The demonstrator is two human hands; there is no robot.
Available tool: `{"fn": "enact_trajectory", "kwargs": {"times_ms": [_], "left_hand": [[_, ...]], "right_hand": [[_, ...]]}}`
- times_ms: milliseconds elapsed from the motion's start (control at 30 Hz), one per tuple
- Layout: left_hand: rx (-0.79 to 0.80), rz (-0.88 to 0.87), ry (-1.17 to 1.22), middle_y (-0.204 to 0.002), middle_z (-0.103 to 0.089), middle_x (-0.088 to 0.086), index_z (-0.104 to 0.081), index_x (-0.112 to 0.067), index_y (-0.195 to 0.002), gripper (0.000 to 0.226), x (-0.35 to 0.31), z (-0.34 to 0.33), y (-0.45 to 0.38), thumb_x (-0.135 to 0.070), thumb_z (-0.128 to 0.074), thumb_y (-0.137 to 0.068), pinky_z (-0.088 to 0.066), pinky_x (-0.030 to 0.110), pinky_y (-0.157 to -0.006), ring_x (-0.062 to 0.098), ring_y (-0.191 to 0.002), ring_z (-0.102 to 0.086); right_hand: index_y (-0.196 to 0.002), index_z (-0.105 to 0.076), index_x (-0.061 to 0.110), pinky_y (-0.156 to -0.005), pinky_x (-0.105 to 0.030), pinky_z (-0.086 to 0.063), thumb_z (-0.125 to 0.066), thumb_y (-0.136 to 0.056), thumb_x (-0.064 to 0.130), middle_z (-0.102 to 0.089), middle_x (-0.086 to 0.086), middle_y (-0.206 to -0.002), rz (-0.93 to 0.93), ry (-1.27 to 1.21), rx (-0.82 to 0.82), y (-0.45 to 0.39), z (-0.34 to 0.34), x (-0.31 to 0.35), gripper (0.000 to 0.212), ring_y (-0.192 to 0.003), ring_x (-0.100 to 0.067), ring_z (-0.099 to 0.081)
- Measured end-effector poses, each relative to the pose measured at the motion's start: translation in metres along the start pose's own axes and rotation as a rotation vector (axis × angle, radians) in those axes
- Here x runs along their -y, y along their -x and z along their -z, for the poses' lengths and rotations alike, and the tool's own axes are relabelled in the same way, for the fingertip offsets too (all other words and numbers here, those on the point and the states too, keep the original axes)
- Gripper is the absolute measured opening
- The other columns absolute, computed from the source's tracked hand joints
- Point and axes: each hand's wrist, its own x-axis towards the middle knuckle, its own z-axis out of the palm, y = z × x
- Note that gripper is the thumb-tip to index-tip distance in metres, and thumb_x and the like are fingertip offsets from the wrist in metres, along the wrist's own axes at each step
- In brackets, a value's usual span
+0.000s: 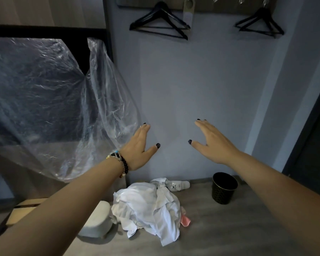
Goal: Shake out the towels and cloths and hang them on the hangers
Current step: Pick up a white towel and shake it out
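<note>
Neither grip held anything: left hand (139,147) and right hand (213,143) were raised with fingers straight. Crumpled white cloth pile (150,204) lay on grey wooden floor (238,228), black plastic hangers (158,23) bare above. Task seemed unstarted; next, grasp one cloth, shake.

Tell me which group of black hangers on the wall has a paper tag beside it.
The left group of black hangers: a pale paper door tag hangs at its right side. The right group of hangers has none.
</note>
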Motion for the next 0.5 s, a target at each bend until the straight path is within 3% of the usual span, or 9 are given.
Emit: {"fn": "enact_trajectory", "kwargs": {"times_ms": [500], "left_hand": [[0.133,0.027,0.062,-0.162,-0.007,0.008,-0.006,-0.009,-0.153,0.075,0.137,-0.066,-0.126,-0.035,-0.05,-0.098,-0.004,0.018,-0.112,0.017,-0.149,-0.006]], "right_hand": [[-0.153,-0.016,0.02,-0.113,-0.023,-0.009,-0.05,-0.096,0.043,-0.013,0.008,-0.16,-0.102,-0.145,0.096,-0.132,-0.121,-0.043,0.07,-0.147,-0.004,-0.003]]}}
